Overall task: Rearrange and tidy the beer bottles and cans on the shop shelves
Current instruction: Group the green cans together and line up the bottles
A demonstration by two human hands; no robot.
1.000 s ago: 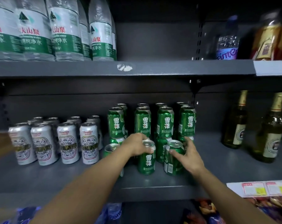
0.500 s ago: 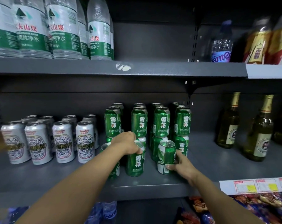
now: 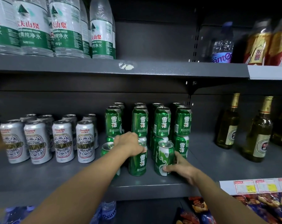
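Basically both hands gripping front-row green beer cans: left hand (image 3: 129, 143) tops one (image 3: 138, 160), right hand (image 3: 180, 167) turns label-off can (image 3: 164, 158) forward, likely.

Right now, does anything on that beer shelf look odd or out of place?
Yes: the green can gripped by the right hand shows its label's side, not its front logo like its neighbours. The upper shelf edge has chipped paint.

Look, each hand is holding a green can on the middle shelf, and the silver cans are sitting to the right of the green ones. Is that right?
Not quite. The head view shows the silver cans to the left of the green ones, not the right. The rest holds: the left hand grips one green can from the top, the right hand holds another green can low on its side, both on the middle shelf.
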